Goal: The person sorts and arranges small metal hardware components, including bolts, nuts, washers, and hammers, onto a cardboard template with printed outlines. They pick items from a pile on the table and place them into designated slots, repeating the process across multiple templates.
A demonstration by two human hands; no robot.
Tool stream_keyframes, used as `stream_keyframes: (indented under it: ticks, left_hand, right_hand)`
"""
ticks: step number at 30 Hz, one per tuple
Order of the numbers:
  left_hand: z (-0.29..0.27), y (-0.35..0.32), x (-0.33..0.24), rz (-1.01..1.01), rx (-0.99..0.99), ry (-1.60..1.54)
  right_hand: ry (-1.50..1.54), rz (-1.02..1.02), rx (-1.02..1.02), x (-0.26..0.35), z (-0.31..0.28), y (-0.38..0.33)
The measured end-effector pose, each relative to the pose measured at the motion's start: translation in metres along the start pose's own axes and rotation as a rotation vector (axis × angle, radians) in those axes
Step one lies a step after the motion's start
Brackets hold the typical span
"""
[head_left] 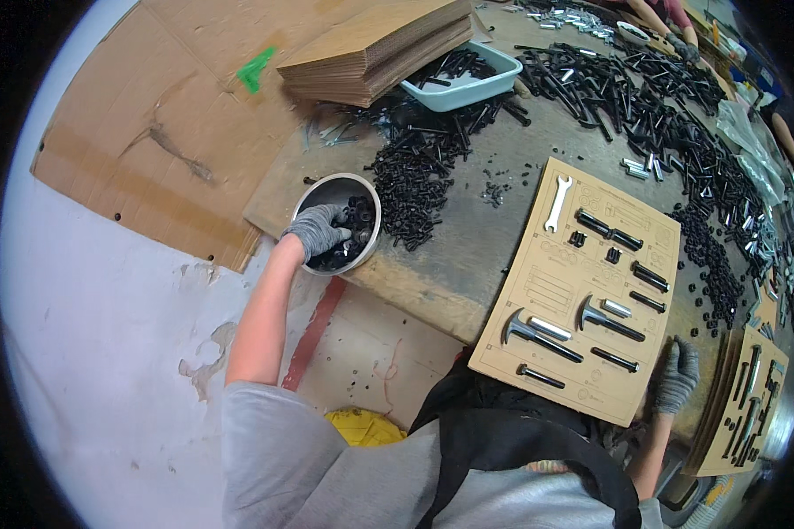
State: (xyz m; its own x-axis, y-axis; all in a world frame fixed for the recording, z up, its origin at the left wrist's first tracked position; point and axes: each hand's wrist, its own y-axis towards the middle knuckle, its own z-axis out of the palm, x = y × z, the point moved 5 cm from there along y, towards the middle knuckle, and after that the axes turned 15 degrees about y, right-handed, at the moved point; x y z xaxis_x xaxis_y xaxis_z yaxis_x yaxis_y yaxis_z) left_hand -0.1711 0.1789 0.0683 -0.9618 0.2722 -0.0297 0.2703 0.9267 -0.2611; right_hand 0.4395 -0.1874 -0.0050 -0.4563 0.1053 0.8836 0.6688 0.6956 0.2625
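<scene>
The left hand (318, 229), gloved in grey, is down in the round metal bowl (313, 196) at the bench edge, fingers curled over the black fasteners (355, 231) inside; whether they have pinched anything I can't tell, the fingertips are buried in the pile. Just past those fingers, a loose heap of black screws (412, 181) spills across the worktop toward a pale blue tray (468, 88) half tucked under a stack of cardboard sheets (375, 48). The right hand (677, 377), also gloved, grips the near right corner of the cardboard template board (547, 291), fingers wrapped round its edge, thumb hidden beneath. On the board beyond those fingers lie a white wrench (558, 203), bolts and hammer-shaped parts. A second filled board (750, 401) sits just right of that hand, partly cut off by the rim.
</scene>
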Motion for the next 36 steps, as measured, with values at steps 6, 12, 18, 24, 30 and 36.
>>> stream_keyframes:
  ticks: [6,12,18,24,30,36]
  left_hand:
    - [0.007,0.007,0.021,-0.108,-0.032,-0.222]
    - [-0.01,0.0,0.026,-0.209,-0.139,-0.425]
    - [-0.056,-0.001,-0.032,-0.139,-0.06,-0.802]
    - [-0.084,0.027,-0.251,0.407,-0.063,-0.646]
    - [-0.027,0.12,-0.388,0.425,0.134,-0.501]
    - [-0.001,0.157,-0.416,0.454,0.204,-0.333]
  right_hand:
    - [-0.019,-0.03,-0.001,-0.01,-0.004,0.001]
    - [-0.047,-0.058,-0.01,-0.009,-0.003,0.0]
    - [0.118,0.116,-0.052,-0.018,-0.028,0.011]
    - [0.325,-0.04,-0.056,0.093,0.004,0.071]
    - [0.347,-0.15,0.076,0.121,0.04,0.079]
    - [0.337,-0.033,0.068,0.098,0.036,0.091]
